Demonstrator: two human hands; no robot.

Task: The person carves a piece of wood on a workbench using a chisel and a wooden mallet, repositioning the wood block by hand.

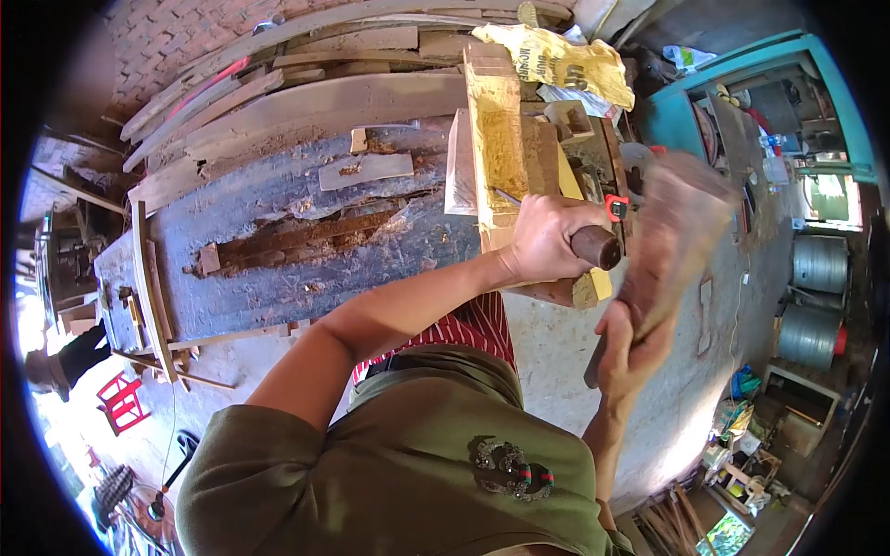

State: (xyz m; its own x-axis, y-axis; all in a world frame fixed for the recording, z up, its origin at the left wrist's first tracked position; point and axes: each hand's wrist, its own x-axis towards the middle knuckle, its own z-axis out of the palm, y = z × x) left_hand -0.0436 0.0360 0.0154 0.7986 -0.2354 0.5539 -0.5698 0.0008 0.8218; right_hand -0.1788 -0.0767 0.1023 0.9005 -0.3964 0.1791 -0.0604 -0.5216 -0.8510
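My left hand point(547, 236) is wrapped round a chisel with a thick dark wooden handle point(595, 247). The chisel's thin metal blade point(506, 196) points left onto a yellow-lit wooden beam point(496, 120); whether its edge has cut in I cannot tell. In my right hand point(635, 352) is a wooden mallet point(675, 232), raised to the right of the chisel handle and blurred by motion. Mallet and handle are apart. An orange and black tape measure point(616, 206) lies just beyond the chisel handle.
A worn dark workbench point(306, 269) with a long gouged slot stretches left, carrying a flat wood piece point(366, 171). Long boards point(306, 111) are stacked behind it. A yellow printed sack point(556, 65) lies at the back. Metal drums point(820, 264) stand right; a red stool point(122, 403) stands left.
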